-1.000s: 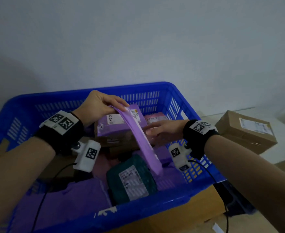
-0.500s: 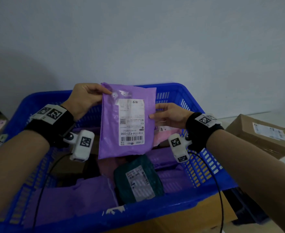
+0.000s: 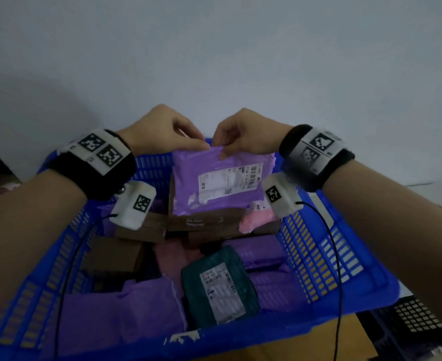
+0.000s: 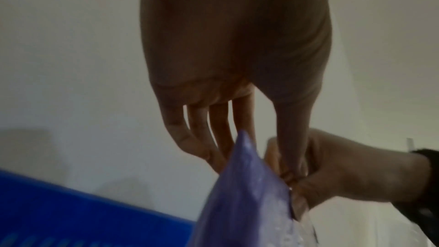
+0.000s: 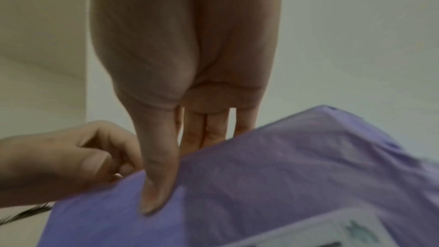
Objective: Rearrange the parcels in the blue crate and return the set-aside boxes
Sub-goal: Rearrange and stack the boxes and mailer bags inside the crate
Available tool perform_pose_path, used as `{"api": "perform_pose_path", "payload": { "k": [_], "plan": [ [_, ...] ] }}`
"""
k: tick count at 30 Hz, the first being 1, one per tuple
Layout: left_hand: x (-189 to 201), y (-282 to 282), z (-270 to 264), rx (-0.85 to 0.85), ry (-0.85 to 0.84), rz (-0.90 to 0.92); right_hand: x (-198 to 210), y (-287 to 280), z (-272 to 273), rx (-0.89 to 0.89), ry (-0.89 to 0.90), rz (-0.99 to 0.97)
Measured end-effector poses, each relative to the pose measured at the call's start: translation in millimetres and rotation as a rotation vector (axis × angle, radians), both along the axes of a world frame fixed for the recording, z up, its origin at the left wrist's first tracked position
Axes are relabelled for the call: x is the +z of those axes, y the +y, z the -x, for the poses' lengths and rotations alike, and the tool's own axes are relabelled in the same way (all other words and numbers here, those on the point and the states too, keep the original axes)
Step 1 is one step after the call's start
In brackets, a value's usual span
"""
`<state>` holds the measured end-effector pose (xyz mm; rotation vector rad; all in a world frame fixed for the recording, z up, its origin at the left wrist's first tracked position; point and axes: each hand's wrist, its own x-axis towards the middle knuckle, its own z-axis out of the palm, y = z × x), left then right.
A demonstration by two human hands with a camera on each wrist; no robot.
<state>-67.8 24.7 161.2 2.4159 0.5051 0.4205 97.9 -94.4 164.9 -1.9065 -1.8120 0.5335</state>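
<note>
Turned label-sideways and carried to the far end of the blue crate (image 3: 326, 259), both hands now meeting on its top edge.

Purple poly mailer (image 3: 214, 183) with white shipping label hangs over brown boxes; likely light, limp, slippery, best taken along that edge. Left hand (image 3: 162, 131) and right hand (image 3: 246, 134) pinch it there.

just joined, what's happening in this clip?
A person is sorting parcels in a blue crate. Both the left hand and the right hand pinch the top edge of a purple mailer bag, holding it upright with its label facing the camera, near the crate's far wall. Below it lie brown cardboard boxes, a pink parcel, more purple bags and a dark green parcel near the front. No set-aside boxes are in view.
</note>
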Motion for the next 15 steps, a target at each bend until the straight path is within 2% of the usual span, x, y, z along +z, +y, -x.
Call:
{"api": "perform_pose_path", "payload": {
  "k": [4,8,10,12,15],
  "plan": [
    [-2.0,-4.6,-10.0,-0.044,0.15,-0.089,11.0,13.6,9.6,0.025,-0.217,0.056],
    [-14.4,-3.9,-15.5,-0.067,0.304,-0.123,7.2,16.5,16.7,0.027,-0.326,0.057],
    [-27.0,-1.9,-14.2,-0.037,0.312,-0.082,-2.2,14.6,16.6,-0.001,-0.329,0.015],
    [-41.4,3.2,-9.1,0.053,0.234,0.114,-13.4,7.9,6.0,-0.091,-0.303,-0.127],
    [-56.7,8.5,7.8,0.183,0.057,0.607,-26.5,-8.8,-15.9,-0.329,-0.179,-0.331]
  ]
}}
